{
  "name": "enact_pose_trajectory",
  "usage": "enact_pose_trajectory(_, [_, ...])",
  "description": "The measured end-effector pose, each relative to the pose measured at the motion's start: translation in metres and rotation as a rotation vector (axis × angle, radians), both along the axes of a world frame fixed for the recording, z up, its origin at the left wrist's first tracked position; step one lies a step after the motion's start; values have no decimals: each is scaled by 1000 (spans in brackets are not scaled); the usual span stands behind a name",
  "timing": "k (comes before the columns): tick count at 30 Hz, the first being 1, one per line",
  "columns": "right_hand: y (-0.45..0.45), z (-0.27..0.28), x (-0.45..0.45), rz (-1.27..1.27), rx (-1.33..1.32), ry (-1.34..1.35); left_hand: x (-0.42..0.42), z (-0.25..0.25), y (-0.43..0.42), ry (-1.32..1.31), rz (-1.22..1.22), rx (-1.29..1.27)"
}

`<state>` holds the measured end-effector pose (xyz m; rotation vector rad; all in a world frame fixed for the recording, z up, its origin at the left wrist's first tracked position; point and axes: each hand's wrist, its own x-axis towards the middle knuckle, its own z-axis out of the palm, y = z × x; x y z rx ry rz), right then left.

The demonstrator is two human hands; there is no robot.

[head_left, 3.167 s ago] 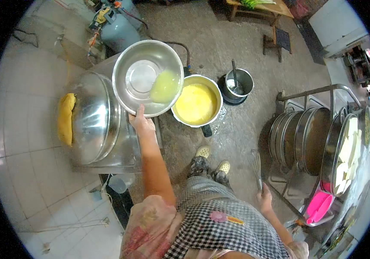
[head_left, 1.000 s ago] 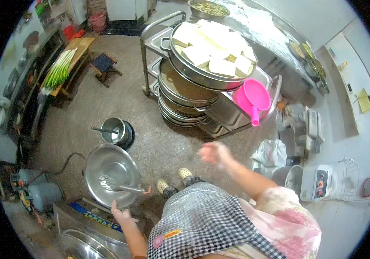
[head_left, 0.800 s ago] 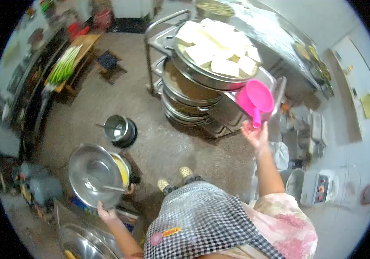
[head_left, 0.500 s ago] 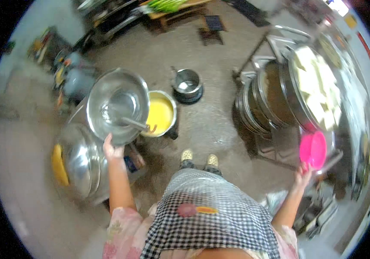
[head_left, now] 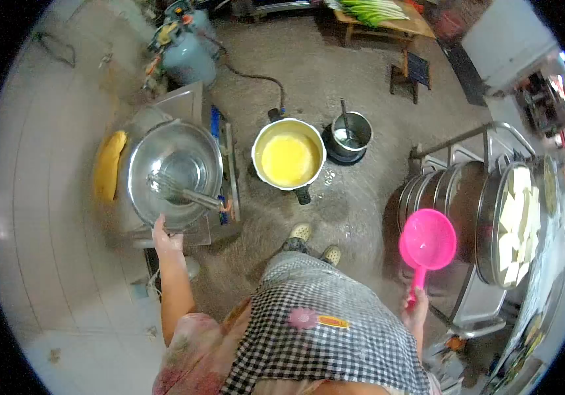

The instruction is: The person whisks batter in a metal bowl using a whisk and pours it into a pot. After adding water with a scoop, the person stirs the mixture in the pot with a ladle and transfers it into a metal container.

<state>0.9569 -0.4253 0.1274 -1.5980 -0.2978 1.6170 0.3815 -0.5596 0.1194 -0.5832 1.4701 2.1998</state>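
Clamps fingers of left hand (head_left: 169,242) on the near rim of steel basin (head_left: 193,148), over counter (head_left: 188,104), likely steadying the leaning whisk (head_left: 195,196); closes right hand (head_left: 416,309) round the handle of pink dipper (head_left: 429,238), beside the near corner of trolley (head_left: 485,299), apparently keeping the bowl clear.

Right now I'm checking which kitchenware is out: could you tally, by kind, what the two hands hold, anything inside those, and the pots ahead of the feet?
Metal bowl, in the left hand: 1
Whisk, inside it: 1
Pink dipper, in the right hand: 1
Pots, larger pot and smaller pot: 2
Total: 5
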Motion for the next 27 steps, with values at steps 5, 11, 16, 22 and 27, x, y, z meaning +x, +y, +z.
enact_pose_trajectory(5, [55, -41, -80, 406, 19, -49, 3, -51, -102, -25, 75, 31])
enact_pose_trajectory(11, [112, -108, -177, 726, 344, -294, 51, -65, -161, 99, -87, -5])
enact_pose_trajectory(16, [145, -136, -215, 1027, 819, -979, 68, -59, -172, 126, -15, -319])
enact_pose_trajectory(22, [170, -124, -227, 1067, 1141, -1244, 78, -80, -197, 456, -283, -590])
enact_pose_trajectory(27, [173, -72, -245, 1040, 1149, -1526, 67, -78, -186, -141, 359, 63])
